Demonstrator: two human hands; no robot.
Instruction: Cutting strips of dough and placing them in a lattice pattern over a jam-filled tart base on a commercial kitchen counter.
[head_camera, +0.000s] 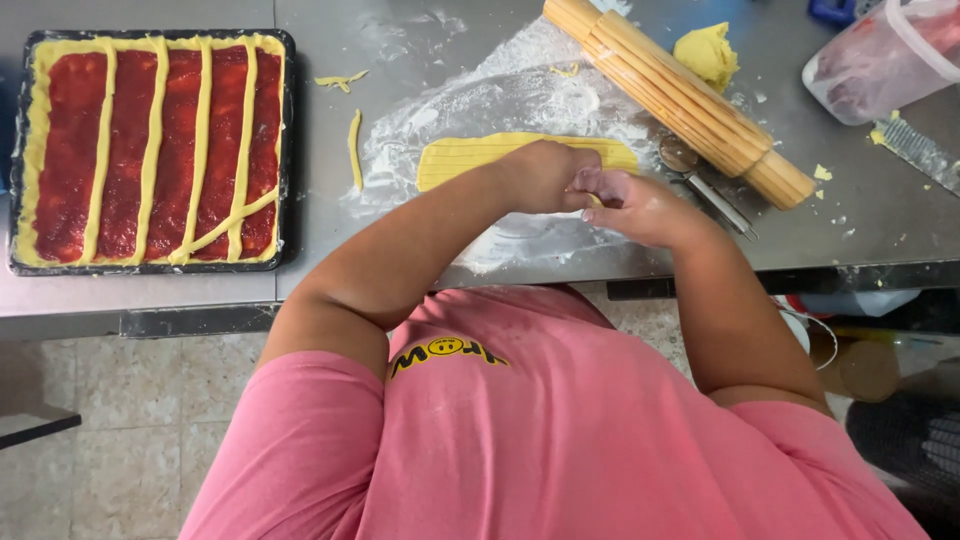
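A flat yellow dough sheet (480, 152), scored into narrow strips, lies on a floured patch of the steel table (330, 255). My left hand (545, 175) rests on the sheet's near edge with fingers curled. My right hand (635, 205) meets it from the right, fingertips pinched at the dough edge; what they pinch is mostly hidden. To the far left sits a black baking tray (288, 120) lined with dough, filled with red jam and crossed by several yellow dough strips.
A ridged wooden rolling pin (680, 95) lies diagonally at the right, with a dough lump (707, 52) behind it and a pastry wheel cutter (700, 175) beside it. A plastic tub (880, 60) and a grater (915, 150) sit far right. Loose dough strips (354, 150) lie near the tray.
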